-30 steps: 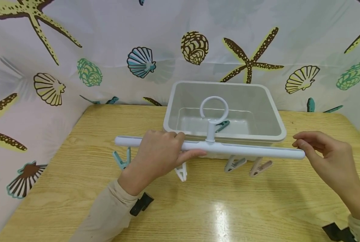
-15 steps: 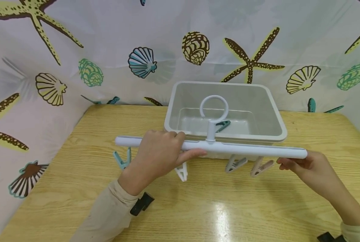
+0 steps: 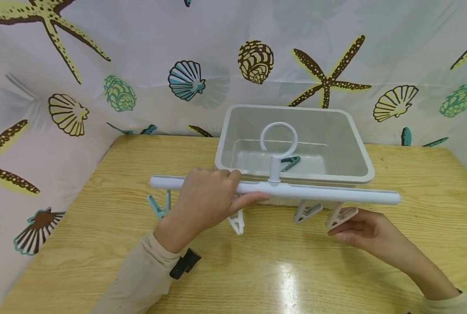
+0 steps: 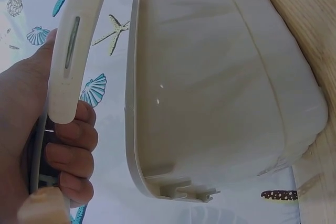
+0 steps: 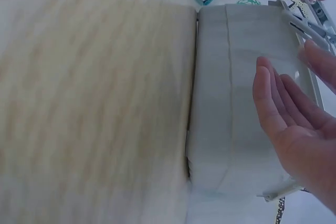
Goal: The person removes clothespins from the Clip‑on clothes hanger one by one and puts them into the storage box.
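My left hand grips the bar of a pale lavender clip hanger near its middle, holding it level in front of a grey bin. Its ring-shaped hook points up. Along the underside hang a teal clothespin, a white clothespin, a grey clothespin and a beige clothespin. My right hand is right at the beige clothespin, partly behind it. In the right wrist view the right hand's fingers are extended and lightly bent, with the thumb apart from them.
The grey plastic bin stands at the back of the wooden table, close behind the hanger. A dark green clothespin lies inside it. A curtain printed with shells and starfish hangs behind the table.
My right hand has moved left from beyond the bar's right end, passing under it to the beige clothespin. The left hand and the hanger have stayed nearly still.
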Demonstrator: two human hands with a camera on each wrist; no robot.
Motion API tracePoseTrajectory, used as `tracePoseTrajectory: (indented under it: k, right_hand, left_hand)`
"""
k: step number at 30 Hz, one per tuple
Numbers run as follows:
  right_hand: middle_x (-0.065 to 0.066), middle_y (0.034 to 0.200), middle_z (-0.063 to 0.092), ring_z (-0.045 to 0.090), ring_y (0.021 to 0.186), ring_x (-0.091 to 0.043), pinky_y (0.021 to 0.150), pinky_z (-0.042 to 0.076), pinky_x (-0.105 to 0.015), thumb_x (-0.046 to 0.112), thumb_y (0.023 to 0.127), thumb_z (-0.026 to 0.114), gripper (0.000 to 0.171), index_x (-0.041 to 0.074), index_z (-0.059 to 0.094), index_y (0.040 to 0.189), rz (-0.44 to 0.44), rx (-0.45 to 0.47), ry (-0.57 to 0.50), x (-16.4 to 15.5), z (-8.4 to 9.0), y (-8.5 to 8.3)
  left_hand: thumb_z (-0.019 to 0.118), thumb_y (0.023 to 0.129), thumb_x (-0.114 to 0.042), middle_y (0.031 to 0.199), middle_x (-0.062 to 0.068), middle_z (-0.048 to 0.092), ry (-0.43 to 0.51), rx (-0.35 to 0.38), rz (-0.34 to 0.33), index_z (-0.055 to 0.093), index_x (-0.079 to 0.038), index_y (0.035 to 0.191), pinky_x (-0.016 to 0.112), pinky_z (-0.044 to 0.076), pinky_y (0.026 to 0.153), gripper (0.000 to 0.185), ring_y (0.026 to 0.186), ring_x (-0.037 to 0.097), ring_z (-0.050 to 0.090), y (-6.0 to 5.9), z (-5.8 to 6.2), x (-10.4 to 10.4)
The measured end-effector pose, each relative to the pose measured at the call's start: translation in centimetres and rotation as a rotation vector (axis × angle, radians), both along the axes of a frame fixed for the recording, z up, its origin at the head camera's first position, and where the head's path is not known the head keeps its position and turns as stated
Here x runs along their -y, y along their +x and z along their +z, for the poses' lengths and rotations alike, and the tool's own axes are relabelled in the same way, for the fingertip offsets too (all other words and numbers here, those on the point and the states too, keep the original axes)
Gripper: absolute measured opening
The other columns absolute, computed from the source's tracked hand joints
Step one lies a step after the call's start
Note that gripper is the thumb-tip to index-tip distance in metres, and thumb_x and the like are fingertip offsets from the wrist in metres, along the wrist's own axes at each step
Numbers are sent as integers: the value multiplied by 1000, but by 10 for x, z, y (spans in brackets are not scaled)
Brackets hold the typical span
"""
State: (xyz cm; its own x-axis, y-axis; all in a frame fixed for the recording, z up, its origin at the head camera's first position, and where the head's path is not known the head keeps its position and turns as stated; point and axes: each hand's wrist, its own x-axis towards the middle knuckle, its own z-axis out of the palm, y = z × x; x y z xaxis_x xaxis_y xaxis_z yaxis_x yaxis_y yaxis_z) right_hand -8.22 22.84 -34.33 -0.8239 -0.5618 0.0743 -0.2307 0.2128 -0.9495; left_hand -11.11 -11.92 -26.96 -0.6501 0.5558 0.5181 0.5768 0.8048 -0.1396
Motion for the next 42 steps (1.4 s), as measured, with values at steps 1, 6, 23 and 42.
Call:
tracePoseTrajectory:
  k: [1, 6, 23, 42]
  right_hand:
    - [-11, 109, 67, 66, 100, -20, 80, 55, -32, -4, 95, 55, 27, -9, 54, 122, 5, 4, -11, 1, -1, 0]
    - [-12, 111, 66, 67, 100, -20, 81, 55, -36, -5, 96, 53, 27, -8, 54, 123, 5, -8, -80, 9, -4, 1]
    - [-12, 111, 63, 68, 91, -21, 77, 55, -33, -15, 96, 43, 23, -9, 59, 111, 36, -115, -281, 23, -3, -1]
    - [-6, 77, 26, 24, 60, -17, 55, 25, -33, -3, 102, 6, 23, -5, 25, 89, 236, -186, -538, 20, 1, -2]
  left_hand:
    - [-1, 88, -75, 46, -4, 34, -3, 3, 0, 41, -15, 57, 27, 25, 34, 79, 37, 13, 33, 0, 0, 0]
    - [-2, 87, -75, 46, -4, 35, -13, 16, 1, 41, -15, 58, 26, 24, 34, 80, 38, 13, 33, 0, 1, 0]
    - [3, 88, -75, 46, -5, 32, 1, -18, -11, 40, -15, 57, 27, 26, 34, 77, 38, 13, 33, 0, 0, 1]
    - [9, 91, -74, 48, -8, 22, 13, 3, -75, 40, -17, 60, 26, 23, 33, 71, 40, 8, 21, 1, 8, 7]
